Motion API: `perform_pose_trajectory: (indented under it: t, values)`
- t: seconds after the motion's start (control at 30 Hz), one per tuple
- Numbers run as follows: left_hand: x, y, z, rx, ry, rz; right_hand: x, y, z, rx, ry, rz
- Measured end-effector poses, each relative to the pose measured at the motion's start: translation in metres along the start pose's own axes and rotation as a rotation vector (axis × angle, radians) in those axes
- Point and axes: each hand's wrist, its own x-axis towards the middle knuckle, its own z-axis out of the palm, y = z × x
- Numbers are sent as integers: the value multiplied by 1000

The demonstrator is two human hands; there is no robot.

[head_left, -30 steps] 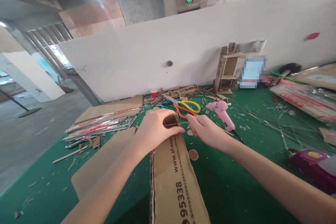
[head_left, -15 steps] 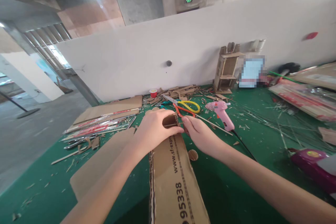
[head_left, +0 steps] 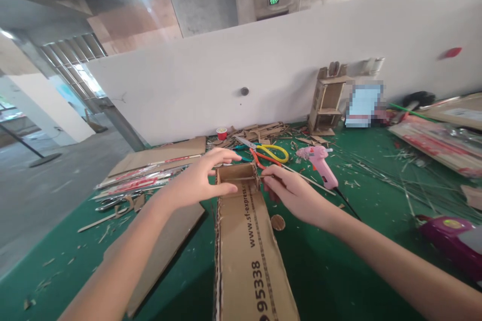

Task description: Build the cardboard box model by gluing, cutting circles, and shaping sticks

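Cardboard rim (head_left: 236, 168) between hands (head_left: 190, 180) (head_left: 295, 191), contact unclear

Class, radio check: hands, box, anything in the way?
Left hand open, at far end of box. Right hand pinched at its right edge. Scissors just beyond.

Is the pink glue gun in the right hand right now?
No, the pink glue gun lies on the green table, apart from the right hand.

The green table (head_left: 324, 276) carries a pink glue gun (head_left: 322, 164). Left of the gun lie scissors (head_left: 255, 148) with yellow and orange handles — cardboard scraps (head_left: 263, 134) heap up farther back. Behind it stands a small cardboard shelf (head_left: 318, 106); nearer than it lies a cardboard disc (head_left: 278, 222).
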Motion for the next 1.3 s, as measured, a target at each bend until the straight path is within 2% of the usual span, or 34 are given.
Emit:
perform_pose_trajectory:
  t: [0.1,0.2,0.3,0.4,0.57,0.63,0.73,0.87,0.97,1.07,1.3]
  values:
    - [4,8,10,60,37,99,1,1,-4,-95,12,-57]
    - [11,14,29,109,172,157,3,1,-8,-133,-6,-101]
    - [14,11,44,121,305,190,5,-2,-10,-172,-46,-121]
    - [14,4,50,106,375,220,7,-6,-9,-184,-84,-130]
    - [14,4,51,103,395,239,8,-7,0,-43,-91,-102]
    - [13,8,46,114,359,224,8,-6,2,17,-95,-74]
    - [9,7,28,120,185,173,6,-6,2,59,-93,-23]
    - [1,-13,2,57,-22,-17,4,-6,5,166,-114,16]
    - [2,-29,-4,-100,-121,-80,3,-5,10,274,-155,24]
    - [5,-35,-1,-214,-135,-62,2,-5,13,236,-149,20]
    - [5,-40,6,-290,-104,-110,0,-11,9,-75,-98,-51]
